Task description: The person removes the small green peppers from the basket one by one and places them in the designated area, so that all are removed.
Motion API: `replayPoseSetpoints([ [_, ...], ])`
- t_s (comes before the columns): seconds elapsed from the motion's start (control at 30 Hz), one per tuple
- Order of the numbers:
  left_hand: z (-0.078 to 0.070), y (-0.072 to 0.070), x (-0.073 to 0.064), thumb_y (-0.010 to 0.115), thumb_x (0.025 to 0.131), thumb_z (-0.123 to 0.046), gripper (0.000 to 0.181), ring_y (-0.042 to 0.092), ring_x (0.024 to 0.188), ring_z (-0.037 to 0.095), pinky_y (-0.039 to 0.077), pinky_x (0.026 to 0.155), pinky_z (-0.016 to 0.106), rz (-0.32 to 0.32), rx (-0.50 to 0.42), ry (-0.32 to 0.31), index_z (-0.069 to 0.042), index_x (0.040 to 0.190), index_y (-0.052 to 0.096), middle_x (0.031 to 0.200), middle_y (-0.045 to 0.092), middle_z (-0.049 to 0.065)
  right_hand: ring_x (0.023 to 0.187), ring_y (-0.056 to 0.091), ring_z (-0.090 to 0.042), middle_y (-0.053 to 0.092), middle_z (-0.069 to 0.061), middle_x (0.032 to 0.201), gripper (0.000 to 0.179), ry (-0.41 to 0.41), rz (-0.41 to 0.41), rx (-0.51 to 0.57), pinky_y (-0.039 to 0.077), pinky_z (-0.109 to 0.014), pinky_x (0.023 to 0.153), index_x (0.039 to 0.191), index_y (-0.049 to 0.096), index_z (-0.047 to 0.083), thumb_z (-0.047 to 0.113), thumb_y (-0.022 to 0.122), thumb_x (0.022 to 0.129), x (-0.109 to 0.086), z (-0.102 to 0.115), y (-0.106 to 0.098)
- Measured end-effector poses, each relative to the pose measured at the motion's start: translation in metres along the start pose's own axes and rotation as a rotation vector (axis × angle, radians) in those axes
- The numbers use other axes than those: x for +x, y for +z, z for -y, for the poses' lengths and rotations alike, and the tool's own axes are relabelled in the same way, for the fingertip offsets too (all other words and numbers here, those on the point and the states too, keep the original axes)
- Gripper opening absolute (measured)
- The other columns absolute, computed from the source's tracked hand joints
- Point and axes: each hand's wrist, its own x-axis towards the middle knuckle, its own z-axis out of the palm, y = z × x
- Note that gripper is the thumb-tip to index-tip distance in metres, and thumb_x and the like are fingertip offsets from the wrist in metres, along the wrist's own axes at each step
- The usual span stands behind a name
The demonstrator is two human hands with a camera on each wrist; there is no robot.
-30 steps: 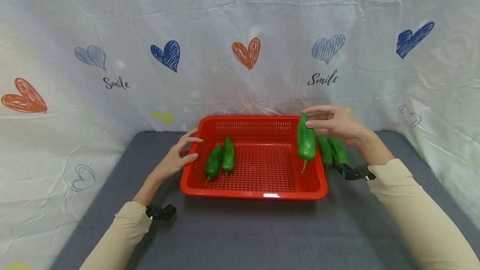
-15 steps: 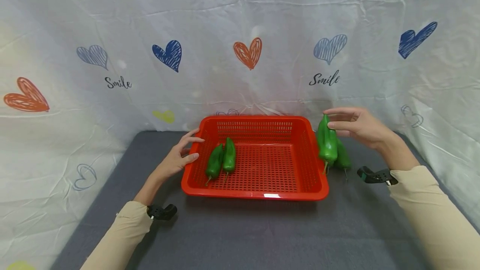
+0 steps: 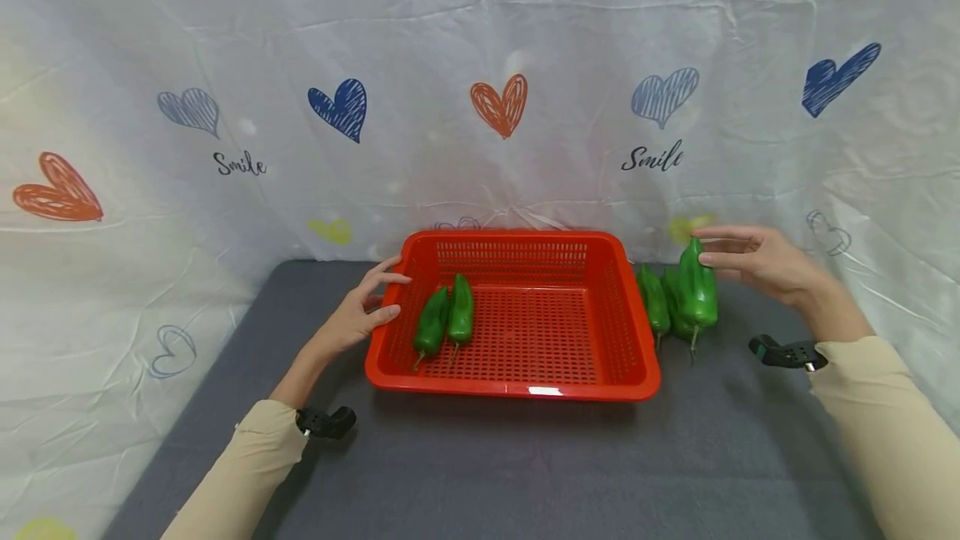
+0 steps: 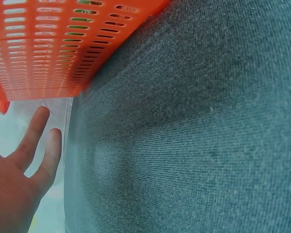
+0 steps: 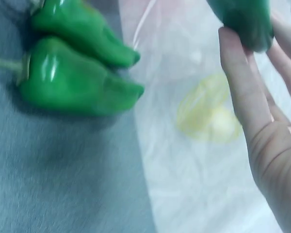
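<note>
A long green pepper (image 3: 697, 294) hangs stem down from my right hand (image 3: 765, 265), which pinches its tip between thumb and fingers. In the right wrist view, only the tip end of this held pepper (image 5: 247, 22) shows. Below it, two more green peppers (image 5: 80, 82) lie side by side on the cloth, right of the red basket (image 3: 510, 388). From the head view, the held pepper partly covers one of them. My left hand (image 3: 352, 315) rests at the basket's left rim, fingers spread. Inside the basket's left part lie two green peppers (image 3: 461, 311).
A dark grey cloth (image 3: 510, 465) covers the table. Right behind it stands a white sheet (image 3: 420, 40) printed with hearts and the word "Smile". The basket's perforated wall (image 4: 53, 53) rises beside my left hand.
My right hand has carried the held pepper rightward, from over the basket's right side to above the peppers on the cloth. My left hand has stayed at the rim.
</note>
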Motion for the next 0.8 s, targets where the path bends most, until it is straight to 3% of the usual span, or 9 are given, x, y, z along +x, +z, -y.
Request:
replayPoseSetpoints([
  [0.17,0.000,0.000,0.000,0.062,0.100,-0.002,0.042,0.063,0.102,0.042,0.054,0.080,0.033,0.005,-0.011,-0.018,0.000,0.141,0.053,0.166,0.017,0.010,0.110,0.064,-0.011,0.068,0.007,0.125,0.044,-0.010,0.023,0.011,0.053,-0.029,0.086,0.136,0.067,0.008,-0.012,0.061,0.096,-0.002,-0.014,-0.013],
  [0.43,-0.001,0.000,0.000,0.062,0.100,-0.002,0.042,0.058,0.113,0.045,0.053,0.080,0.035,0.002,0.008,-0.003,0.000,0.141,0.053,0.166,0.017,0.011,0.109,0.065,-0.009,0.067,0.007,0.127,0.045,0.013,0.090,0.107,0.053,-0.027,0.086,0.138,0.064,0.005,-0.015,0.055,0.098,-0.004,-0.039,-0.041],
  [0.63,0.001,-0.001,0.001,0.062,0.100,-0.001,0.041,0.052,0.122,0.044,0.052,0.083,0.035,-0.002,0.024,0.005,-0.001,0.140,0.053,0.166,0.018,0.011,0.108,0.064,-0.004,0.066,0.016,0.123,0.043,0.089,0.040,0.027,0.054,-0.026,0.085,0.130,0.071,0.022,-0.006,0.061,0.099,-0.005,-0.051,-0.052],
  [0.8,0.002,-0.001,0.001,0.062,0.100,-0.001,0.041,0.051,0.123,0.043,0.051,0.083,0.035,-0.004,0.028,0.001,-0.002,0.140,0.054,0.166,0.019,0.010,0.105,0.065,-0.004,0.067,0.015,0.120,0.042,0.119,0.023,0.050,0.054,-0.027,0.083,0.135,0.067,0.012,-0.007,0.062,0.098,-0.003,-0.060,-0.053],
])
